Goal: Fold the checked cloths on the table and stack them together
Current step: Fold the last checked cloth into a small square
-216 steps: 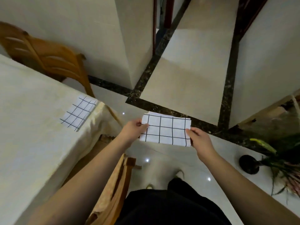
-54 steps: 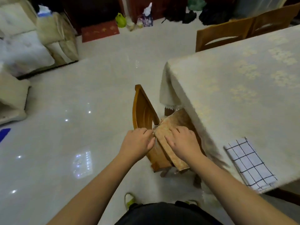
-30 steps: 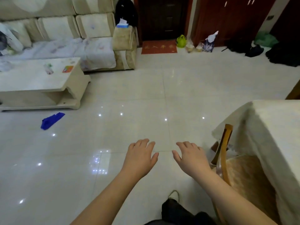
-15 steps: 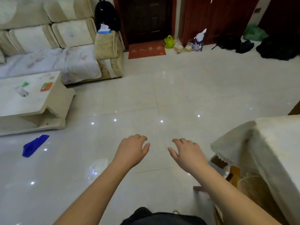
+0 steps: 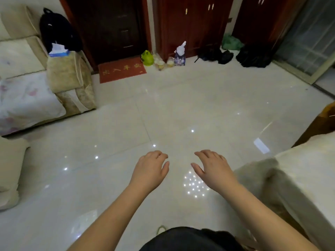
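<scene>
No checked cloth is in view; only a corner of the table (image 5: 306, 171) shows at your right. Your left hand (image 5: 149, 170) and right hand (image 5: 213, 169) hang over the floor (image 5: 181, 105), fingers loosely curled, holding nothing. Turn back toward the table to find the cloths.

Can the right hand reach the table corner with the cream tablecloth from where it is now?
Probably yes. The right hand hangs empty over bare floor, and the table corner lies just to its right with nothing between them. No checked cloth is in view there.
</scene>
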Demonstrator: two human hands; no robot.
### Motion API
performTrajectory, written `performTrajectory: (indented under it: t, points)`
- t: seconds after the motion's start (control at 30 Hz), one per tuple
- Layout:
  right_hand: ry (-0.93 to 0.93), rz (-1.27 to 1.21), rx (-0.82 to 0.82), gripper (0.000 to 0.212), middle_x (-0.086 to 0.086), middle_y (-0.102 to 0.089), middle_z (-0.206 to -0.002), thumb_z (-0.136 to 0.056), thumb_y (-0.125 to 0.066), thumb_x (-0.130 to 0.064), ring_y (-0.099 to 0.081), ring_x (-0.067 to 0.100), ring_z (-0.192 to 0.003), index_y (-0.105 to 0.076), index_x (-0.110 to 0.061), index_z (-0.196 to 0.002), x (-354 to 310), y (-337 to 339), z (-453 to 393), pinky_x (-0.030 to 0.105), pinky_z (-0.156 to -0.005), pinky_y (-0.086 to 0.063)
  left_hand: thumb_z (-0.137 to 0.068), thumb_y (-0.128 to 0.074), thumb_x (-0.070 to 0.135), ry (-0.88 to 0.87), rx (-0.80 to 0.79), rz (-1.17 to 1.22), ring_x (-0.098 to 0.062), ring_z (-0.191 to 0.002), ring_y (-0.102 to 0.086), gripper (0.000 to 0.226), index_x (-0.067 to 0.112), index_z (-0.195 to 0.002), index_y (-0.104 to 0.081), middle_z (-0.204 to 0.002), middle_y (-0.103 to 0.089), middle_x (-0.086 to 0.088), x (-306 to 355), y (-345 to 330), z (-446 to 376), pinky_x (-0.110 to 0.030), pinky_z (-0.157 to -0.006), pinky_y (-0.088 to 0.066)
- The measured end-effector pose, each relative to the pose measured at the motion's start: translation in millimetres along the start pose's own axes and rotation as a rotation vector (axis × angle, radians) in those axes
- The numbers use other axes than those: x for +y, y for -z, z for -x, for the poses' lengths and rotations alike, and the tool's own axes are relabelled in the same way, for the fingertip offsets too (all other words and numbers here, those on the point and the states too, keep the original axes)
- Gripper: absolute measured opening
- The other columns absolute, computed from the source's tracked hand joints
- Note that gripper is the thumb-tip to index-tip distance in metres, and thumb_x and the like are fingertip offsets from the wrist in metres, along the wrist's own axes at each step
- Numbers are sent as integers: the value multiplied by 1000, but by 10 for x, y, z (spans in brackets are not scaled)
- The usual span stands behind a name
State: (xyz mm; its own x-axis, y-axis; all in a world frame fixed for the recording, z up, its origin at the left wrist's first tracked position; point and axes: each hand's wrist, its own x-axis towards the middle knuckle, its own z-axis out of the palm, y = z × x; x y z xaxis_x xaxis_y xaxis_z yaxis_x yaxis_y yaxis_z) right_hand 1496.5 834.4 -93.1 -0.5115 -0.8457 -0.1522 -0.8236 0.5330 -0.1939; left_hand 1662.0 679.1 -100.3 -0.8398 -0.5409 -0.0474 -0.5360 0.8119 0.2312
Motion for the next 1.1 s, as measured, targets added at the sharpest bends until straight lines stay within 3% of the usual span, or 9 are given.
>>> performTrajectory:
  t: [0.2, 0.33, 0.83, 1.1]
  points:
    - [-214, -13, 56, 53, -2, -47, -140, -98, -34, -52, -45, 22, -127, -39, -24, -143, 496, 225, -439, 36, -102, -34, -94, -31, 43, -219, 16, -18, -22, -117, -57, 51, 20, -131, -58, -128, -61, 0, 266, -13, -1155, -37, -94, -45]
    - [-338, -64, 65, 58, 1, -45, -141, -98, -31, -53, -49, 22, -123, -29, -23, -147, 1005, 335, -769, 37, -100, -41, -98, -41, 38, -329, -49, -31, -22, -119, -55, 44, 22, -138, -51, -132, -58, 1, 630, -119, -1920, -36, -95, -43]
    - [-524, -114, 109, 56, 2, -48, -139, -99, -31, -52, -50, 23, -121, -34, -21, -145, 3147, 1043, -2136, 36, -97, -39, -99, -38, 40, -480, -139, -99, -22, -118, -52, 49, 24, -145, -38, -135, -54, 1, 2108, -212, -4555, -36, -91, -44]
    - [-689, -128, 140, 58, 1, -49, -138, -98, -27, -55, -50, 21, -121, -31, -22, -146, 4004, 1287, -2611, 37, -98, -39, -99, -37, 42, -661, -193, -126, -20, -116, -53, 48, 25, -143, -39, -135, -54, 2, 2857, -453, -5703, -35, -88, -45]
